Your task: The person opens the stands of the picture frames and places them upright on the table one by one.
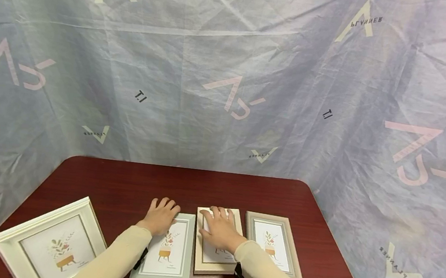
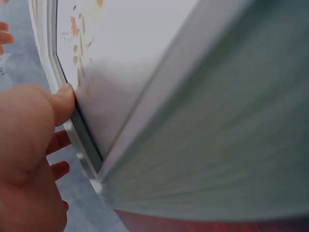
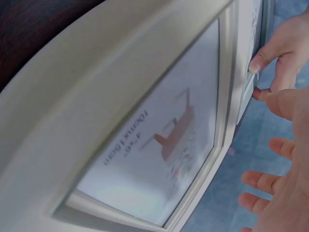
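My left hand (image 1: 159, 219) is at the upper left corner of a pale grey-green picture frame (image 1: 187, 259) lying on the table. In the left wrist view the thumb (image 2: 63, 104) presses on the rim while the fingers curl round its outer edge. Over the cream picture frame (image 1: 212, 269) to its right, my right hand (image 1: 220, 230) stretches spread fingers towards the top edge. In the right wrist view, those loosely extended fingers (image 3: 260, 182) are beside the frame, not curled round it. The hand covers much of this frame's picture.
A larger cream frame (image 1: 70, 209) sits tilted at the front left. At the right lies a beige-grey frame (image 1: 291, 253). All hold similar potted-plant prints. The dark red table (image 1: 183, 183) is surrounded by hanging grey cloth (image 1: 176, 104) with printed letters.
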`<act>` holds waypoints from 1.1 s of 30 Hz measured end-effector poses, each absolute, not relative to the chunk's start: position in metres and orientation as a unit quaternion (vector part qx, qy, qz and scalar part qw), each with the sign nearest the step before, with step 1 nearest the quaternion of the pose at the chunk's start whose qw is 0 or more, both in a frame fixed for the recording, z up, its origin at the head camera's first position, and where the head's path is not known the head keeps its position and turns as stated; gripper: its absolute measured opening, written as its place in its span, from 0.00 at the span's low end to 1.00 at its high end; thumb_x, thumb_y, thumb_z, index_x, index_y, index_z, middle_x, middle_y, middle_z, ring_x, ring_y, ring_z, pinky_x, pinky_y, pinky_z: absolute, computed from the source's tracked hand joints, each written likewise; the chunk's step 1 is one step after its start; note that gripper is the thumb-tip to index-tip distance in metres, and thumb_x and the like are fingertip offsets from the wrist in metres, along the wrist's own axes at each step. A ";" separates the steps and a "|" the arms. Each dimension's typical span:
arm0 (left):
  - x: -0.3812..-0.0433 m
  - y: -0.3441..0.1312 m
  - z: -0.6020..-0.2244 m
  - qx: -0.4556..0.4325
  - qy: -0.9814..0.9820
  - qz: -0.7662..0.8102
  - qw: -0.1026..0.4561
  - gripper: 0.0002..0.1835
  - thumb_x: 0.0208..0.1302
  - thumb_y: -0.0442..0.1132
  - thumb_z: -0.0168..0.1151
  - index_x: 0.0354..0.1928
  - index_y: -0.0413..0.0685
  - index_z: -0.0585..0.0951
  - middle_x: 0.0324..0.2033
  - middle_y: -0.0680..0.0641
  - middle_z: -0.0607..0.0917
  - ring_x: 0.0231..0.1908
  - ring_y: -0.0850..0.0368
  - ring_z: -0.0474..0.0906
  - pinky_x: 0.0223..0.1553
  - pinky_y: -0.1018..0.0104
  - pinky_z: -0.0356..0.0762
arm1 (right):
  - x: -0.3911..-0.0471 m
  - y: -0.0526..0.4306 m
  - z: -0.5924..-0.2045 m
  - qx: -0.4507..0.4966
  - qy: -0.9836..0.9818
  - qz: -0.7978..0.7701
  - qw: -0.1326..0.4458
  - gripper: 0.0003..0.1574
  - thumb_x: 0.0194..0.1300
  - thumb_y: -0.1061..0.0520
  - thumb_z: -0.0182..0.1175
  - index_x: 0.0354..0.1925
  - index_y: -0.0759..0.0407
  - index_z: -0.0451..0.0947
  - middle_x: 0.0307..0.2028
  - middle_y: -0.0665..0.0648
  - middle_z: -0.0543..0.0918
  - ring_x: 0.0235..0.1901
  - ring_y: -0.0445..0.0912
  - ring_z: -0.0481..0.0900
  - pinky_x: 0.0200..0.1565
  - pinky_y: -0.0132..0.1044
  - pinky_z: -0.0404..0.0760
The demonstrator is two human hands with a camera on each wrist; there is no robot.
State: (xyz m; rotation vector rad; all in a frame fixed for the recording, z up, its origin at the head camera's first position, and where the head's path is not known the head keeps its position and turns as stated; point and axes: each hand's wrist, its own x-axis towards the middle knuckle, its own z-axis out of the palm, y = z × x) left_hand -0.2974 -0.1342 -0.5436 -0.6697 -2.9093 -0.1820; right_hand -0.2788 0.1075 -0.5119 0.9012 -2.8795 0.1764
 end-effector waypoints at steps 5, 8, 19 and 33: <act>-0.293 -0.135 -0.531 -0.223 -0.967 -0.063 0.102 0.13 0.69 0.41 0.63 0.51 0.49 0.75 0.51 0.42 0.76 0.59 0.38 0.66 0.59 0.34 0.57 | -0.276 0.114 -0.499 0.301 -0.948 0.073 0.070 0.32 0.69 0.44 0.58 0.67 0.53 0.68 0.61 0.63 0.70 0.61 0.58 0.66 0.61 0.62 0.59; -0.290 -0.135 -0.523 -0.218 -0.968 -0.057 0.107 0.14 0.70 0.41 0.62 0.54 0.49 0.75 0.50 0.44 0.77 0.59 0.39 0.66 0.59 0.35 0.57 | -0.274 0.118 -0.493 0.303 -0.946 0.080 0.077 0.33 0.69 0.44 0.58 0.67 0.54 0.67 0.60 0.64 0.70 0.61 0.58 0.66 0.60 0.61 0.59; -0.276 -0.138 -0.505 -0.205 -0.964 -0.084 0.147 0.16 0.68 0.40 0.64 0.55 0.51 0.75 0.47 0.47 0.83 0.56 0.41 0.70 0.59 0.34 0.54 | -0.270 0.130 -0.487 0.300 -0.943 0.104 0.097 0.34 0.68 0.45 0.60 0.68 0.53 0.67 0.61 0.64 0.70 0.62 0.59 0.64 0.60 0.60 0.58; -0.253 -0.137 -0.486 -0.235 -0.939 -0.074 0.240 0.17 0.68 0.41 0.62 0.56 0.45 0.75 0.45 0.48 0.82 0.47 0.45 0.75 0.53 0.39 0.62 | -0.256 0.139 -0.477 0.307 -0.938 0.126 0.104 0.34 0.68 0.45 0.60 0.69 0.52 0.66 0.62 0.63 0.70 0.62 0.60 0.64 0.60 0.61 0.57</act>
